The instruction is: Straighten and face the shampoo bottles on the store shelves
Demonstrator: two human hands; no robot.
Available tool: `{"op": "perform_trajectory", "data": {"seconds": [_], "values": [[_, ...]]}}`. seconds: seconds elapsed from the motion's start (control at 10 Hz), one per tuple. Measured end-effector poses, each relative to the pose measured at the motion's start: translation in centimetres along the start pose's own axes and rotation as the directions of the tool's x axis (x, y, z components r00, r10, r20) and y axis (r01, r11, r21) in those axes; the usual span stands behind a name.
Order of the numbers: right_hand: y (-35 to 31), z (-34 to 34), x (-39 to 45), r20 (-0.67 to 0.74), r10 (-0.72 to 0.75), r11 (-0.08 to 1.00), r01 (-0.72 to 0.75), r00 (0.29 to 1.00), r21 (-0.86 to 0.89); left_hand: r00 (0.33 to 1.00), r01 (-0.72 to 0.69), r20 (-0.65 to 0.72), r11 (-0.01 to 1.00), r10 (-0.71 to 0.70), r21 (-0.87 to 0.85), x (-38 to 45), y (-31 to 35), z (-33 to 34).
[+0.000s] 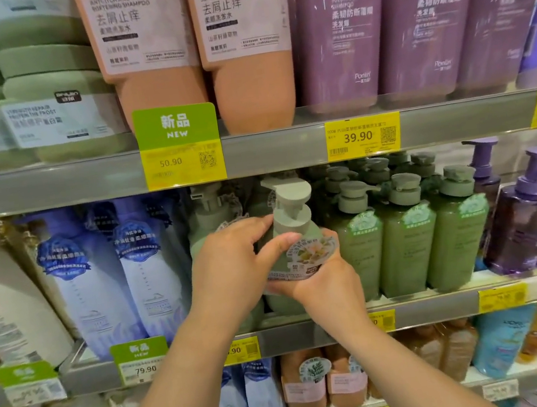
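A person's left hand [230, 263] and right hand [319, 282] both grasp a pale green pump bottle [295, 241] at the front lip of the middle shelf [430, 310], left fingers curled around its shoulder, right hand cupping it under the round sticker. To the bottle's right, darker green bottles [407, 242] already stand square, labels forward, so this one appears still unfinished. Neighbours crowd both sides; open room lies only toward the aisle.

Green pump bottles [403, 236] crowd held bottle's [294, 234] right.
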State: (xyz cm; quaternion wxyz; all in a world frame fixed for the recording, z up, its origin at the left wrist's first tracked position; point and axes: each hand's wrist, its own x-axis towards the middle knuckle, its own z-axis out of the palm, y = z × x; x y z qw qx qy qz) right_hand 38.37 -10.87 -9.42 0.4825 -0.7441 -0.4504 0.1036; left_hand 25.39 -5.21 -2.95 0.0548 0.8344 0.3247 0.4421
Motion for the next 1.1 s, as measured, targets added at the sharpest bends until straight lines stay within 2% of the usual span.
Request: {"op": "perform_trajectory", "data": {"seconds": [0.1,0.2,0.4,0.6,0.7,0.8,0.9,1.1], "values": [[-0.5,-0.4,0.1,0.029,0.009,0.995,-0.007,1.000,-0.099,0.993,0.064,-0.106,0.993,-0.054,0.097,0.0,0.1,0.4],[-1.0,-0.8,0.3,0.067,0.006,0.993,0.001,0.998,-0.115,0.985,0.105,-0.155,0.980,-0.079,0.168,0.0,0.5,0.8],[-1.8,-1.7,1.2,0.188,-0.019,0.983,0.052,0.982,-0.176,0.982,0.132,-0.163,0.967,-0.098,0.215,0.0,0.9,1.1],[-1.3,-1.4,0.7,0.173,-0.014,0.984,0.044,0.985,-0.170,0.990,0.082,-0.130,0.981,-0.060,0.177,-0.9,0.7,0.8],[-1.3,-1.7,0.2,0.111,-0.058,0.961,0.086,0.992,-0.262,0.991,0.085,-0.116,0.991,-0.073,0.102,-1.6,0.3,-0.3],[-2.2,-2.6,-0.5,-0.065,-0.224,0.854,0.164,0.973,-0.494,0.990,0.088,-0.110,0.995,-0.082,0.050,-2.4,-0.6,-1.8],[-4.2,-3.2,-1.0,-0.184,-0.258,0.810,0.109,0.948,-0.577,0.987,0.142,-0.078,0.989,-0.139,0.038,-3.1,-1.9,-3.6],[-6.2,-4.8,-1.6,-0.233,-0.080,0.829,-0.065,0.969,-0.556,0.972,0.231,-0.053,0.973,-0.231,0.000,-5.7,-4.6,-7.5]]}}
